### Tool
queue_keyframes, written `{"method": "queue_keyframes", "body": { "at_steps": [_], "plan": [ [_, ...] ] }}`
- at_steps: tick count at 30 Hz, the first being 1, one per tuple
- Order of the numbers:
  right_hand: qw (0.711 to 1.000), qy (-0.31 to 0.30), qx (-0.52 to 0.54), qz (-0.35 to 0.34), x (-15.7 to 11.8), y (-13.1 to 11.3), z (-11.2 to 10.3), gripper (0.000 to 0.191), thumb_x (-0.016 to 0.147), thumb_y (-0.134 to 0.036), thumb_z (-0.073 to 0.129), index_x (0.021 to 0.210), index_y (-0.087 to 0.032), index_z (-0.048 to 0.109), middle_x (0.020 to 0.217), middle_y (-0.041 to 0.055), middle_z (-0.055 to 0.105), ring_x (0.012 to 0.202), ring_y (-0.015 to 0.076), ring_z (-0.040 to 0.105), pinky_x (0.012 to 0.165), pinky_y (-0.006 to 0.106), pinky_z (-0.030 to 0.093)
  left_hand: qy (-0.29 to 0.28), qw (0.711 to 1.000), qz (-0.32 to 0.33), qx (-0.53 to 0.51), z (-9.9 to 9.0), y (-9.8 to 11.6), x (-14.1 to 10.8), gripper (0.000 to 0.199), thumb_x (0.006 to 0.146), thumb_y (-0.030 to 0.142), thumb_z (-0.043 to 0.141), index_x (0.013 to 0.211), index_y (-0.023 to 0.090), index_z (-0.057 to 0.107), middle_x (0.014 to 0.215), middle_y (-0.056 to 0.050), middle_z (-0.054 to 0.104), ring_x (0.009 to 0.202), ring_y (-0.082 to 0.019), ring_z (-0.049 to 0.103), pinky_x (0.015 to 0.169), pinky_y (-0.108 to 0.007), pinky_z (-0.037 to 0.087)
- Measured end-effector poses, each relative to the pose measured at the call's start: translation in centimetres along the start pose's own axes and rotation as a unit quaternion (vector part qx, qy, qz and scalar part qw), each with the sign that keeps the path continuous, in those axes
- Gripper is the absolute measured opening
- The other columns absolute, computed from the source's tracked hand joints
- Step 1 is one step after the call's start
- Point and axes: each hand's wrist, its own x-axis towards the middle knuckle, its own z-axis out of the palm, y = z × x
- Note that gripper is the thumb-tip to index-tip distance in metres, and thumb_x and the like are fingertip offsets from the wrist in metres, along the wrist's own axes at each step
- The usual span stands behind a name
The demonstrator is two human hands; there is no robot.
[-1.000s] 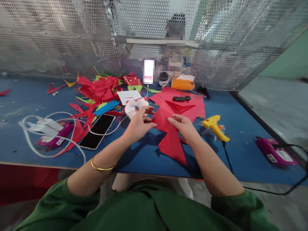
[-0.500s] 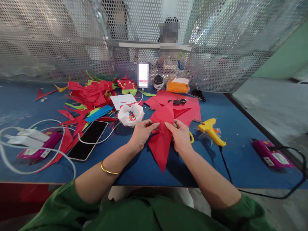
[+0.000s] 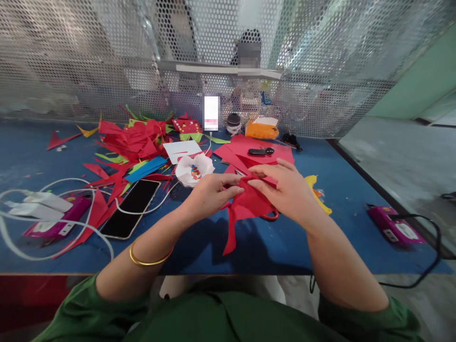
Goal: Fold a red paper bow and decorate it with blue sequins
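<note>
The left hand (image 3: 209,194) is pinching the folded red paper (image 3: 251,203) between thumb and fingers, while the right hand (image 3: 289,191) is gripping it close beside.

The glue gun (image 3: 323,204) crowds the right hand (image 3: 287,191), free tabletop (image 3: 351,211) beyond.

The held red paper (image 3: 252,203) looks matt; the phone (image 3: 134,201), glossy; the mesh (image 3: 107,57), perforated metal.

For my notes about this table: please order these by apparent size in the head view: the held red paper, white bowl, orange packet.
1. Held red paper, though partly covered
2. White bowl
3. Orange packet
</note>
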Motion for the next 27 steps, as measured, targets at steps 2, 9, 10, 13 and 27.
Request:
{"method": "queue_keyframes", "body": {
  "at_steps": [2, 9, 10, 13, 27],
  "plan": [
    [0.996, -0.036, 0.059, 0.050, 0.2, 0.2, -0.3, 0.018, 0.090, -0.031, 0.059, 0.095, -0.023, 0.074, 0.092, 0.0022, 0.078, 0.084, 0.0192, 0.069, 0.088, 0.039, 0.049, -0.007, 1.000, 0.004, 0.006, -0.1, 0.6, 0.0, 0.026, 0.087, 0.029, 0.059, 0.105, 0.019, 0.074, 0.077, -0.001, 0.072, 0.073, -0.015, 0.062, 0.074, -0.029, 0.048],
    [0.912, 0.037, 0.331, 0.239, -0.9, 1.3, 0.8, 0.022, 0.074, -0.041, 0.070, 0.078, -0.020, 0.076, 0.072, 0.0008, 0.073, 0.062, 0.0149, 0.059, 0.058, 0.028, 0.045, 0.055, 0.998, -0.001, -0.037, 1.3, 0.5, -0.6, 0.051, 0.072, 0.035, 0.080, 0.119, 0.018, 0.069, 0.093, -0.005, 0.073, 0.087, -0.018, 0.066, 0.083, -0.029, 0.052],
    [0.896, 0.044, 0.361, 0.256, -1.2, 1.3, 1.1, 0.023, 0.071, -0.043, 0.072, 0.077, -0.020, 0.075, 0.071, 0.0006, 0.073, 0.063, 0.0150, 0.059, 0.058, 0.028, 0.046, 0.060, 0.997, -0.006, -0.047, 1.6, 0.4, -0.7, 0.046, 0.073, 0.033, 0.080, 0.115, 0.017, 0.070, 0.092, -0.005, 0.073, 0.086, -0.018, 0.066, 0.082, -0.028, 0.052],
    [0.885, 0.053, 0.379, 0.266, -1.9, 1.2, 1.6, 0.026, 0.071, -0.046, 0.073, 0.077, -0.021, 0.075, 0.074, 0.0011, 0.073, 0.068, 0.0165, 0.061, 0.063, 0.030, 0.048, 0.063, 0.994, -0.032, -0.083, 2.2, 0.2, -0.8, 0.028, 0.078, 0.029, 0.072, 0.104, 0.017, 0.075, 0.086, -0.004, 0.074, 0.077, -0.016, 0.064, 0.074, -0.027, 0.051],
    [0.890, -0.062, -0.356, 0.278, -8.7, 11.3, -1.0, 0.044, 0.092, -0.049, 0.053, 0.113, -0.013, 0.067, 0.101, 0.0173, 0.069, 0.090, 0.0308, 0.063, 0.071, 0.036, 0.041, 0.054, 0.955, -0.171, -0.236, 2.4, -1.6, -0.9, 0.019, 0.069, 0.036, 0.075, 0.066, 0.017, 0.072, 0.061, 0.001, 0.062, 0.056, -0.010, 0.048, 0.053, -0.023, 0.032]
  ]
}}
